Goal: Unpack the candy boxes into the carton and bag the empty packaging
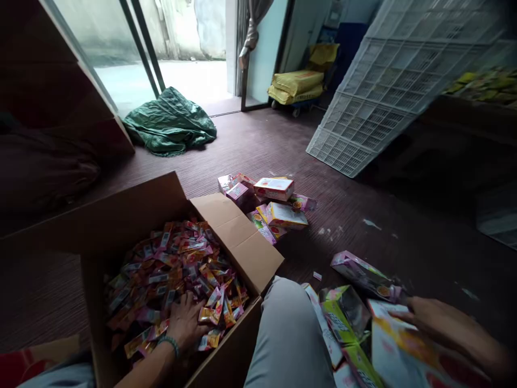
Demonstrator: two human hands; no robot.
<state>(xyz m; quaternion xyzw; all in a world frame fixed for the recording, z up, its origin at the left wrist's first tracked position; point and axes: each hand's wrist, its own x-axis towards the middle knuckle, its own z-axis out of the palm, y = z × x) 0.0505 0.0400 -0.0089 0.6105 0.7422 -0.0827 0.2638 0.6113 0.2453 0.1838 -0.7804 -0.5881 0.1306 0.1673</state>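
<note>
Inside an open cardboard box [238, 237], my left hand [186, 323] rests on a heap of small wrapped sachets [173, 264], pink, orange and purple. Its fingers are spread, with some tips sunk among the sachets; a beaded bracelet circles the wrist. At the lower right, my right hand [436, 318] is at the upper edge of a white and orange printed carton [396, 345], its fingers closed over it. Motion blurs this hand and part of the carton. Green cartons [339, 323] and a purple carton [363, 275] lie beside it.
My bent knee [283, 323] stands between the box and the cartons. More printed cartons [278, 207] lie piled ahead on the floor. Farther off are a green sack [169, 124], stacked white crates [363, 113] and yellow bags [297, 83] on a trolley by the glass door.
</note>
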